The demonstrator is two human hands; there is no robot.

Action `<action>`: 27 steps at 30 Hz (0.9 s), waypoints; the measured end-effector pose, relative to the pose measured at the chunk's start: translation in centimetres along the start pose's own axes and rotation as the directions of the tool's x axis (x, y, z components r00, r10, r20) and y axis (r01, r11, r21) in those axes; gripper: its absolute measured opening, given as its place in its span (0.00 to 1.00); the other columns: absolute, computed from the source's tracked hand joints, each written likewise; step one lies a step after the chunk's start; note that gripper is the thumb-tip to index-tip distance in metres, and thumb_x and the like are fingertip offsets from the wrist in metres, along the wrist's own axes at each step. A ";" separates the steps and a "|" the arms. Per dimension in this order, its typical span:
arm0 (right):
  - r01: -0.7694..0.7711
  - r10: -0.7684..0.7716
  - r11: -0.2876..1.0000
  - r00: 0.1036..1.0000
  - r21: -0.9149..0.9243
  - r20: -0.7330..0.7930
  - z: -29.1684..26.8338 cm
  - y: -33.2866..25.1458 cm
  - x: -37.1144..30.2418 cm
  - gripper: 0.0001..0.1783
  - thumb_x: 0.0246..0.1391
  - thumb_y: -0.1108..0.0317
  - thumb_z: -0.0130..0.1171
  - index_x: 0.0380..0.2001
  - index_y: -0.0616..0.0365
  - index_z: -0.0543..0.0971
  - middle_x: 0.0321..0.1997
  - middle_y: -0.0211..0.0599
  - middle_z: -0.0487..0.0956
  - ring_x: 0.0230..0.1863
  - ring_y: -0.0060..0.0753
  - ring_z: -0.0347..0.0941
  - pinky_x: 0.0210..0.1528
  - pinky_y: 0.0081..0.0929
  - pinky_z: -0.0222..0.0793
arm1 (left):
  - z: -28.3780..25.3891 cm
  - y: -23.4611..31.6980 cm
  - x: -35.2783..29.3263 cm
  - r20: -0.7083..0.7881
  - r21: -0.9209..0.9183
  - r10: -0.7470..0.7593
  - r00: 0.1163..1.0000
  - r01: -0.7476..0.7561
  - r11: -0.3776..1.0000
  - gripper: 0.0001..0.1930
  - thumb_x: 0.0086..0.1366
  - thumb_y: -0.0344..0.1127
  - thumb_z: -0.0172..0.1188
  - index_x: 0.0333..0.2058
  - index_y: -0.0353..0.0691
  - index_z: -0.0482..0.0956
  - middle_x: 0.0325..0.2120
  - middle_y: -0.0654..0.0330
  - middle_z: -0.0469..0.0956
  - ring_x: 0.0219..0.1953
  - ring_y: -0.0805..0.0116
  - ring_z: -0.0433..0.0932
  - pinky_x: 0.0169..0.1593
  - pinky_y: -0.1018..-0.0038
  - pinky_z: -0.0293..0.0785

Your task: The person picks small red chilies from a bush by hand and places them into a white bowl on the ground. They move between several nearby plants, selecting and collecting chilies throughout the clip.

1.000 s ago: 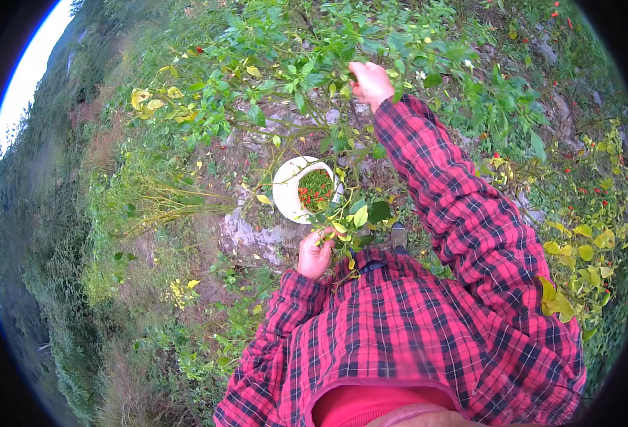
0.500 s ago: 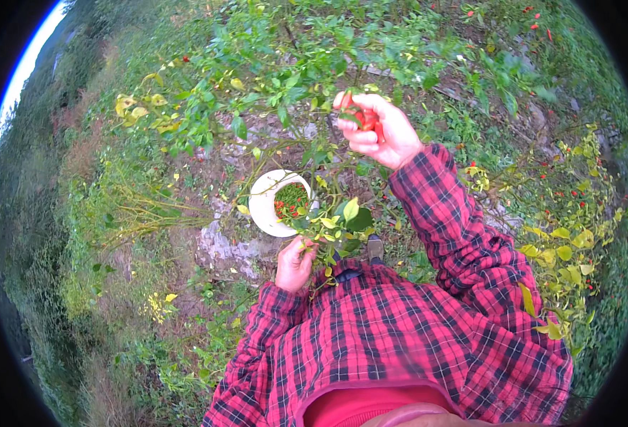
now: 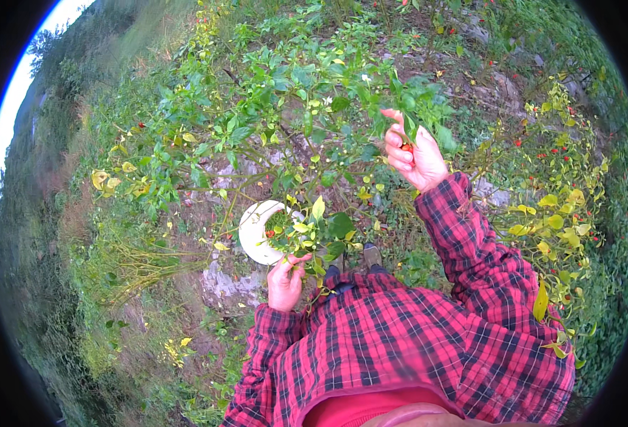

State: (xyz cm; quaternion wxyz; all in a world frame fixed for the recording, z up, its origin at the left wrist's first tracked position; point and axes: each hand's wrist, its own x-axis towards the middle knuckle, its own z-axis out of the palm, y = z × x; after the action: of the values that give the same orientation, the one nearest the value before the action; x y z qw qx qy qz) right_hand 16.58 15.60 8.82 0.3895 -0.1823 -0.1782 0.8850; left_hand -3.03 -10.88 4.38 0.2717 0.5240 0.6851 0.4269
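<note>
My right hand [image 3: 425, 162] is raised at the right of a leafy chili plant [image 3: 257, 107]. Its fingers curl around small red chili peppers [image 3: 407, 148], one red tip showing above the fingers, with green leaves right against them. Low in the middle, my left hand [image 3: 284, 287] is closed, fingertips by the near rim of a white bucket [image 3: 250, 238]. Leaves there hide what those fingers grip. Some red and green chilies show inside the bucket, partly covered by a yellow-green leafy branch [image 3: 319, 208].
My shoes [image 3: 372, 255] stand on the ground just beyond my shirt. Pale rock [image 3: 232, 285] lies beside the bucket. Yellowing plants with red chilies [image 3: 566, 220] grow close at my right. Bare thin stems [image 3: 150, 263] spread on the left, and a brushy slope rises behind.
My right hand has moved right and slightly nearer, its fingers now more upright beside leaves. The bucket and my left hand appear lower in the view, which has shifted.
</note>
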 end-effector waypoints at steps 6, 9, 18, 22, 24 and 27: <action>0.257 -0.233 0.959 0.955 -0.119 0.185 3.3 -1.5 -0.2 0.20 0.56 0.70 0.44 0.52 0.44 0.60 0.22 0.30 0.63 0.14 0.15 0.53 0.13 0.11 0.48 | -0.1 0.1 0.3 0.030 -0.033 -0.063 0.998 0.064 0.997 0.16 0.50 0.13 0.47 0.37 0.36 0.69 0.33 0.58 0.76 0.27 0.75 0.70 0.32 0.81 0.68; 0.261 -0.231 0.959 0.944 -0.105 0.234 5.5 -1.3 -0.3 0.16 0.54 0.74 0.45 0.47 0.47 0.66 0.22 0.31 0.67 0.14 0.13 0.54 0.12 0.10 0.46 | -0.3 0.4 0.7 0.062 -0.031 -0.088 0.994 0.090 0.996 0.15 0.51 0.16 0.48 0.39 0.35 0.71 0.34 0.59 0.74 0.34 0.74 0.71 0.38 0.79 0.68; 0.702 0.138 0.163 0.680 -0.693 0.721 6.9 8.6 -5.0 0.21 0.34 0.76 0.55 0.38 0.54 0.71 0.30 0.36 0.73 0.31 0.41 0.72 0.28 0.32 0.69 | -5.3 4.4 2.4 -0.161 -0.319 -0.115 0.980 0.059 0.946 0.20 0.54 0.35 0.57 0.46 0.35 0.68 0.39 0.58 0.71 0.38 0.70 0.69 0.44 0.74 0.65; 0.692 0.322 0.080 0.663 -0.717 0.676 6.5 10.7 -5.8 0.23 0.34 0.75 0.53 0.40 0.54 0.70 0.30 0.36 0.73 0.29 0.42 0.72 0.26 0.34 0.67 | -10.6 9.1 5.2 -0.208 -0.192 0.075 0.975 -0.116 0.975 0.18 0.58 0.37 0.52 0.45 0.33 0.69 0.37 0.57 0.72 0.37 0.70 0.71 0.43 0.75 0.65; 0.724 0.325 0.100 0.625 -0.683 0.710 6.9 11.5 -5.5 0.23 0.32 0.76 0.52 0.39 0.55 0.69 0.28 0.38 0.72 0.28 0.43 0.71 0.25 0.36 0.66 | -11.7 12.1 7.0 -0.226 0.031 0.129 0.966 -0.125 0.992 0.15 0.59 0.34 0.50 0.44 0.33 0.70 0.37 0.57 0.73 0.37 0.70 0.72 0.44 0.75 0.66; 0.726 0.393 0.079 0.607 -0.683 0.690 7.8 13.0 -5.0 0.19 0.34 0.75 0.50 0.37 0.57 0.69 0.28 0.42 0.73 0.29 0.44 0.72 0.27 0.38 0.67 | -9.0 14.5 11.5 -0.048 0.386 0.280 0.959 -0.240 0.891 0.15 0.54 0.33 0.56 0.41 0.36 0.73 0.36 0.54 0.74 0.40 0.65 0.73 0.45 0.74 0.66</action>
State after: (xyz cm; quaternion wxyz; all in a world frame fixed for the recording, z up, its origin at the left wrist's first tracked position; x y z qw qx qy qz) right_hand 7.97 2.26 10.56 0.1605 0.0288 -0.8845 0.4372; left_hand -6.82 -1.35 22.26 0.0712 0.6307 0.6907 0.3465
